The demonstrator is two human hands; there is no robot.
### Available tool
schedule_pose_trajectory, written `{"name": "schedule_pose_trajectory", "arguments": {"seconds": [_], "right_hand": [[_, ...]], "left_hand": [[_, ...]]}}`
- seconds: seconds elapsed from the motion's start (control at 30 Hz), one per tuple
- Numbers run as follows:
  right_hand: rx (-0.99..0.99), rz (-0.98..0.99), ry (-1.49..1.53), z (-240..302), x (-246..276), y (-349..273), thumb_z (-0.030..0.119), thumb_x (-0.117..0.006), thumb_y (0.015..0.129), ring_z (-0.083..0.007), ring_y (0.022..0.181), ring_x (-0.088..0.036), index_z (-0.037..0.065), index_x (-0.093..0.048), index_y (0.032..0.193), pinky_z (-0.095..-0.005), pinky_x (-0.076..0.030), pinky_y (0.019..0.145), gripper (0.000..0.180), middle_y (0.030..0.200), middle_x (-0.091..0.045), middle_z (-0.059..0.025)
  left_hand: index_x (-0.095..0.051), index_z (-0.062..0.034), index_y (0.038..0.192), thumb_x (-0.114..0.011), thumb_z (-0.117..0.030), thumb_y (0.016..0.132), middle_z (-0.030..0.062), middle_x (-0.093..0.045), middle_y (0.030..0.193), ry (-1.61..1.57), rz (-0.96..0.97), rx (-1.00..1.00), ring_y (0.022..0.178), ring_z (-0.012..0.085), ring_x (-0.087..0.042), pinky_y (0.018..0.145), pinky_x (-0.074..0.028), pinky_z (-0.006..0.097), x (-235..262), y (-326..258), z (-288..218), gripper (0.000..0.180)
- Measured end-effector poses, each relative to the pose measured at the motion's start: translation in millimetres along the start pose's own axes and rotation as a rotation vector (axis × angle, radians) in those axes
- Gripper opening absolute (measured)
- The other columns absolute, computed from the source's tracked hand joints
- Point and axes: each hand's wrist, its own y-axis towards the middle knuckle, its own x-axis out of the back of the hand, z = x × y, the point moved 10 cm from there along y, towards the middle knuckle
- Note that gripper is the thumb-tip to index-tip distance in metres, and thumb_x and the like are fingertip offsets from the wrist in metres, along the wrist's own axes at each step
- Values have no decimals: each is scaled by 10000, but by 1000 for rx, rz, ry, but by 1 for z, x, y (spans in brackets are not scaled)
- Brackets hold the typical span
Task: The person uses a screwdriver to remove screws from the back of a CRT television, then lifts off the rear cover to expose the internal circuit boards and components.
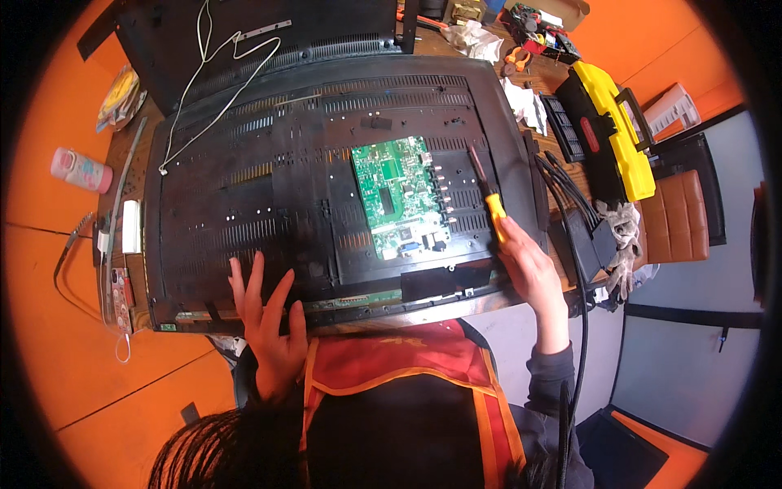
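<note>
In my right hand (pixel 529 265) is a yellow-handled screwdriver (pixel 493 210), its thin shaft slanting away from me over the right side of a large black slotted panel (pixel 301 196), which looks like the back of a flat television. My fingers are closed round the handle. A green circuit board (pixel 391 175) with connectors along its right edge lies on the panel, left of the screwdriver. My left hand (pixel 273 326) is over the panel's near edge, fingers spread and pointing away, holding nothing. Whether it touches the panel I cannot tell.
A black cover (pixel 277 45) with a white cable (pixel 198 73) stands behind the panel. To the right are a yellow-and-black toolbox (pixel 611 130), black cables (pixel 562 183) and work gloves (pixel 623 244). A pink bottle (pixel 81 169) stands at the left; loose tools (pixel 529 33) lie far right.
</note>
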Motion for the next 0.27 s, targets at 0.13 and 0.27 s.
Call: {"name": "schedule_pose_trajectory", "arguments": {"seconds": [0.13, 0.27], "right_hand": [[35, -162, 36, 34, 27, 36, 21, -693, 710, -331, 1137, -510, 26, -585, 1035, -373, -445, 923, 343, 1221, -527, -174], [60, -555, 432, 76, 94, 40, 42, -681, 721, -238, 923, -601, -25, -579, 1064, -300, -478, 752, 364, 1112, -575, -205]], "left_hand": [[-597, -28, 1093, -536, -37, 774, 211, -415, 1324, 18, -44, -85, 1273, 481, -264, 1027, -170, 591, 10, 6, -15, 325], [-620, -14, 1045, -532, -52, 777, 209, -438, 1307, 145, -105, -85, 1260, 489, -287, 1025, -182, 588, 36, 18, -17, 285]]}}
